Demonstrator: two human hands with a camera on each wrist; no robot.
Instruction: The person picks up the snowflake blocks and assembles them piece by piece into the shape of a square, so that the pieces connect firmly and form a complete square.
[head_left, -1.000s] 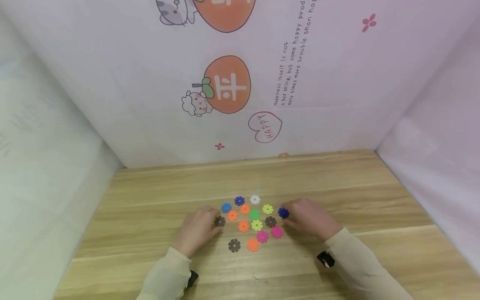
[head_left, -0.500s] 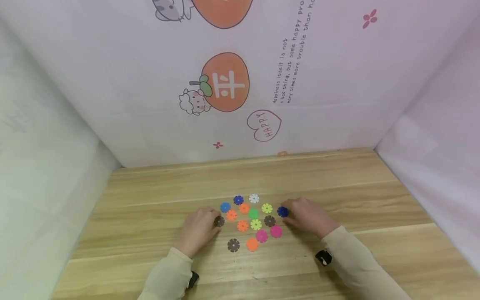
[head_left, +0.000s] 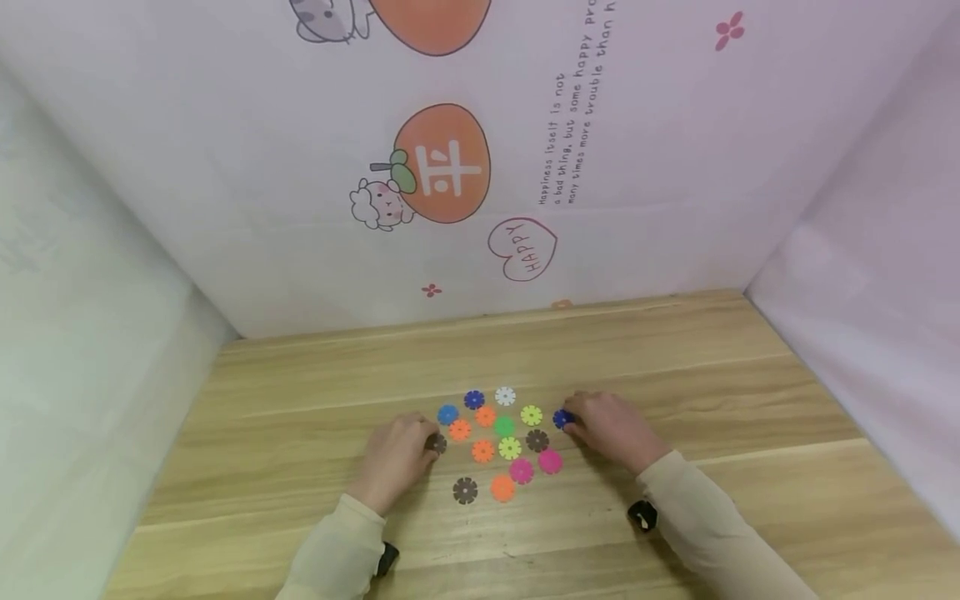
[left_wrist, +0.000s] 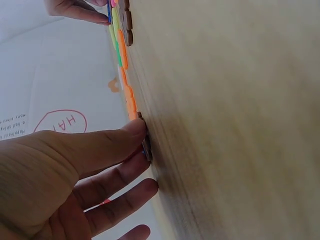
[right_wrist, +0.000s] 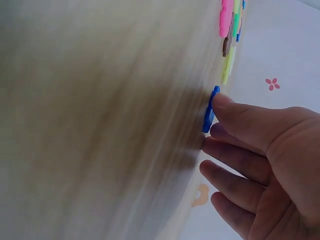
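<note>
My left hand (head_left: 397,457) pinches a brown notched plastic building disc (head_left: 439,444) at the left edge of a group of such discs on the wooden table. In the left wrist view the thumb (left_wrist: 112,142) lies over that disc, with other fingers behind it. At the group's right edge my right hand (head_left: 613,429) pinches a dark blue disc (head_left: 562,418). The right wrist view has this blue disc (right_wrist: 210,112) tilted edge-on between thumb and fingers, near the table surface. Part of each held disc is hidden by fingers.
Between the hands lie several flat discs, among them a white disc (head_left: 506,396), a green disc (head_left: 505,426) and a pink disc (head_left: 551,462). Nearer the front are another brown disc (head_left: 465,491) and an orange disc (head_left: 502,488). A printed cloth wall (head_left: 315,275) rises behind the table (head_left: 300,367).
My right fingers have closed further over the blue disc, covering more of it. The left fingers likewise cover more of the brown disc. The other discs keep their layout as the head view shifts slightly.
</note>
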